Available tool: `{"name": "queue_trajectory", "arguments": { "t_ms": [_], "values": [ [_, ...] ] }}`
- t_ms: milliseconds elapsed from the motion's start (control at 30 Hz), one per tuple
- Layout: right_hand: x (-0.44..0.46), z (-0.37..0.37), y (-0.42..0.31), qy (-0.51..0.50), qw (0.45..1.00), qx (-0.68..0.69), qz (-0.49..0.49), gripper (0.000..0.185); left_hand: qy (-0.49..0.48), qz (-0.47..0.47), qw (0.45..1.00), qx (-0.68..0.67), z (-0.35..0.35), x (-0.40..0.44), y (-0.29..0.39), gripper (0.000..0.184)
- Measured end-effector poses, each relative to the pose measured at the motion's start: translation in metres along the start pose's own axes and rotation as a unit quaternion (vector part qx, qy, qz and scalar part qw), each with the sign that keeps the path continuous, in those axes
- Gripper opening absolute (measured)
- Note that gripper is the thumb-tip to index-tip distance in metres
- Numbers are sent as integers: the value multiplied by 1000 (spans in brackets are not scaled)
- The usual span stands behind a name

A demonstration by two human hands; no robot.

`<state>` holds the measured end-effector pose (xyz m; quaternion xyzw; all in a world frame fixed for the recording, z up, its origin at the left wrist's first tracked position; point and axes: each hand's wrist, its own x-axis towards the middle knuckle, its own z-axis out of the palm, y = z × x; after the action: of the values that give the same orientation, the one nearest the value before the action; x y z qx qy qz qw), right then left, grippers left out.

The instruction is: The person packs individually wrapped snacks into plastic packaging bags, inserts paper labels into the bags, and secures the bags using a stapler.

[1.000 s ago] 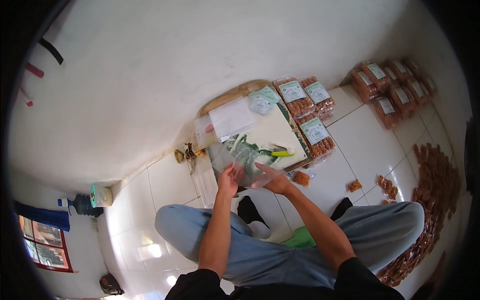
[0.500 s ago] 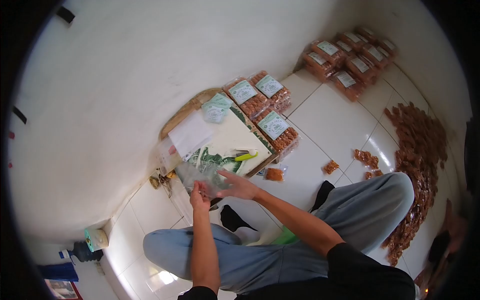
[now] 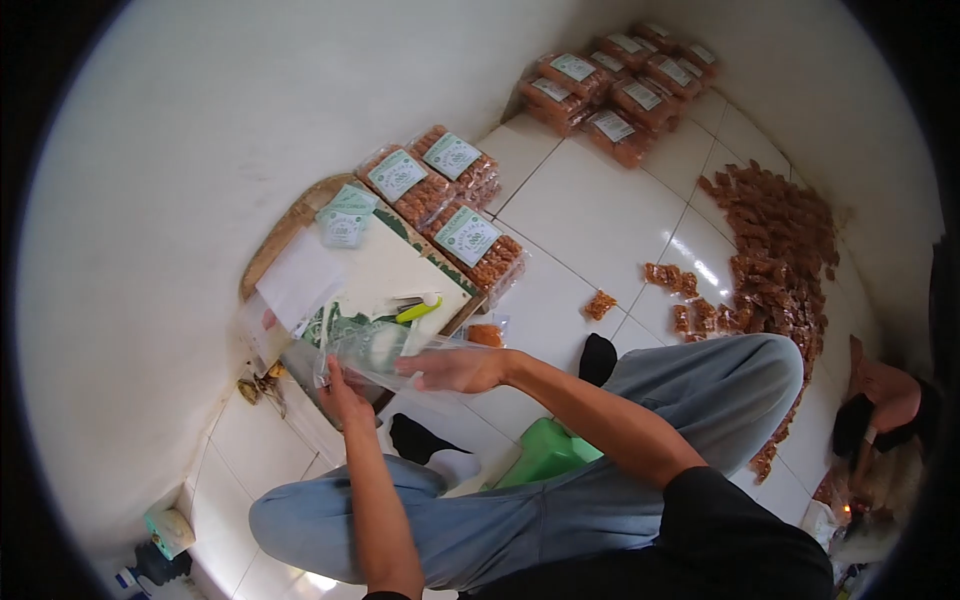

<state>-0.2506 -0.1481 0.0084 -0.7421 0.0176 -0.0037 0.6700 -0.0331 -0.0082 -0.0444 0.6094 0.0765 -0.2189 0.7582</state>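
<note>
A clear plastic bag (image 3: 375, 345) is stretched between my hands above a low board with a cream and green top (image 3: 415, 275). My left hand (image 3: 346, 397) is closed, pinching the bag's left end. My right hand (image 3: 460, 369) lies against the bag's right part with fingers stretched out; the film overlaps it, and I cannot tell whether the hand is inside. Just beyond the bag on the board are a yellow-green cutter (image 3: 420, 309), white paper sheets (image 3: 300, 280) and green-white labels (image 3: 346, 217).
Labelled packs of brown snacks (image 3: 470, 240) stand beside the board, with more packs (image 3: 620, 90) in the far corner. A heap of small brown packets (image 3: 780, 250) covers the right floor. A green container (image 3: 548, 450) sits between my legs. Another person's arm (image 3: 875, 400) shows at right.
The bag is drawn out longer and flatter between my hands, and my right hand now overlaps its right part. The view has shifted, so the surroundings appear further left.
</note>
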Motion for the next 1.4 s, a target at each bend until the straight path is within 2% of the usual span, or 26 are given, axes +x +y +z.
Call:
{"name": "queue_trajectory", "arguments": {
  "t_ms": [33,100,200,267,300,333,400,433,467,533,600,667,700,733,800,867,900,967,1000,1033,1067,1133,1167,1233,1300,1400],
  "values": [
    [-6,-1,-16,3,1000,-1,7,66,-16,16,1000,-6,5,-3,-2,30],
    [-14,-3,-42,117,966,208,101,69,-7,7,1000,-12,11,-1,-5,28],
    [-10,-4,-32,130,946,284,83,75,-15,-23,1000,-12,-13,33,-11,28],
    [-18,-14,-37,118,940,310,86,78,71,2,995,-63,-26,46,-13,32],
    [-22,-21,-38,106,933,332,90,80,67,-20,997,-41,-28,47,-6,40],
    [-25,-25,-36,107,932,333,90,80,66,-22,997,-39,-26,46,-7,40],
    [-28,-29,-33,111,974,172,98,77,113,-31,992,-48,-23,44,-2,52],
    [-25,-19,-16,183,972,108,102,68,116,-28,992,-46,-30,50,-10,52],
    [-23,-15,5,175,973,113,96,68,66,-37,995,-61,-38,56,-18,59],
    [-14,-4,49,249,963,-25,102,53,22,-37,998,-52,-55,63,-12,76],
    [-11,8,87,295,953,-47,53,43,84,-22,996,13,-45,53,-2,94],
    [-18,-1,85,262,959,-87,66,42,161,2,985,70,-27,31,15,109],
    [-21,-4,73,259,960,43,93,43,180,16,980,86,-15,11,27,115],
    [-26,-9,55,252,945,169,125,45,198,25,977,79,-12,0,32,115],
    [-39,-29,34,237,930,257,111,49,171,6,983,63,-12,-13,34,112],
    [-62,-64,55,222,939,213,157,48,179,7,982,55,-21,-10,19,108],
    [-74,-81,73,289,914,182,218,45,175,3,983,53,-25,-9,13,104],
    [-108,-108,101,437,836,71,323,49,185,3,981,60,-20,-18,11,99],
    [-131,-124,125,476,770,-68,419,55,184,1,980,69,-16,-20,11,95],
    [-139,-121,111,517,699,-173,463,59,205,-3,976,75,-15,-16,9,89],
    [-180,-142,204,507,630,-288,514,71,212,-2,975,72,-14,-15,7,89],
    [-149,-114,115,516,581,-141,614,85,245,26,963,105,-14,-12,2,91],
    [-160,-116,144,473,611,-144,618,87,243,22,964,108,-17,-13,1,91],
    [-240,-137,365,365,631,-363,580,82,232,33,965,114,-20,-8,-3,84],
    [-188,-104,236,506,597,-219,582,61,233,23,966,110,-22,-7,-4,84],
    [-201,-95,230,538,647,-244,482,56,231,19,967,104,-25,-3,-6,82]
  ]
}}
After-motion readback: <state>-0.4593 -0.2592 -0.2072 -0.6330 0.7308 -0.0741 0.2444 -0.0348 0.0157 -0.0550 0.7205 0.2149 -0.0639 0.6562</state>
